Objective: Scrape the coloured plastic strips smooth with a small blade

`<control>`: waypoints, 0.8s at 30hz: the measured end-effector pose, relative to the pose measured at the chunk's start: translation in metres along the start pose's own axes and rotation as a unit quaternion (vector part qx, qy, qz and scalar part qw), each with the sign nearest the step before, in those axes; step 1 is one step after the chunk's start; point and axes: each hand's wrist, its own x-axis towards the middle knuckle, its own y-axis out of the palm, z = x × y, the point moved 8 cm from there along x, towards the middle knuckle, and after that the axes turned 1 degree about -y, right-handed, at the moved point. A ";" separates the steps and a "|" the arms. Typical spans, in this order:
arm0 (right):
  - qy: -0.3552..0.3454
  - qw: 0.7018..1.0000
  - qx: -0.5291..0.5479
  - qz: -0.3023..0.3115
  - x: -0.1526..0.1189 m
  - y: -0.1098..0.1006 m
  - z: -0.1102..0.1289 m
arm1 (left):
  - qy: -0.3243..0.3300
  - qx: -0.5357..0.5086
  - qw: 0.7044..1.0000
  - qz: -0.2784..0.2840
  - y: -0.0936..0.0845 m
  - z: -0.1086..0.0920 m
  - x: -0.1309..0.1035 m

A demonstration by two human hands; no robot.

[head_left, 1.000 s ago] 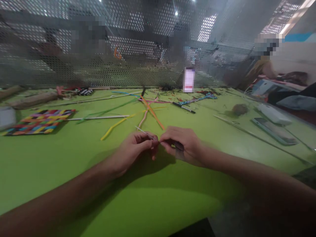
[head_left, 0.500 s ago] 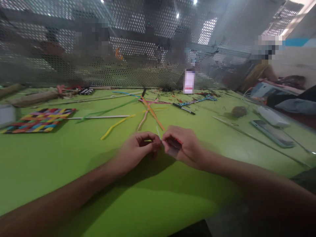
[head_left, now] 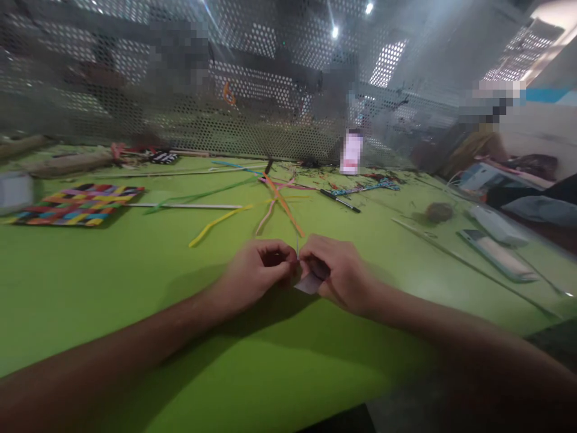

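My left hand (head_left: 259, 267) and my right hand (head_left: 336, 270) meet fingertip to fingertip above the green table, both closed in a pinch. Between them is a thin pale strip (head_left: 297, 246), its narrow end standing up from the fingertips. A wider greyish flap (head_left: 309, 284) shows under the right fingers; whether it belongs to the same strip I cannot tell. Just beyond the hands lie an orange strip (head_left: 286, 207), a pink strip (head_left: 265, 218) and a yellow strip (head_left: 211, 227), loose on the table.
A multicoloured woven mat (head_left: 81, 204) lies at left, with a white stick (head_left: 189, 206) beside it. A black pen (head_left: 340, 201), a phone (head_left: 496, 255) and a long thin stick (head_left: 469, 261) are to the right. Scraps line the perforated metal screen (head_left: 252, 129) behind.
The fingertips have drawn a little closer together, and more of the greyish flap shows below the right fingers. The whole view has shifted slightly.
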 end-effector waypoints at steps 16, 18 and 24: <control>-0.028 0.997 -0.066 -0.010 0.004 -0.013 0.003 | -0.018 -0.011 0.998 0.057 0.003 0.006 -0.001; -0.026 0.997 -0.073 -0.018 0.005 -0.015 0.002 | -0.022 -0.020 0.997 0.070 0.005 0.005 -0.002; -0.001 0.997 -0.055 -0.053 0.010 -0.024 -0.016 | -0.007 0.004 0.988 0.156 0.020 0.001 -0.010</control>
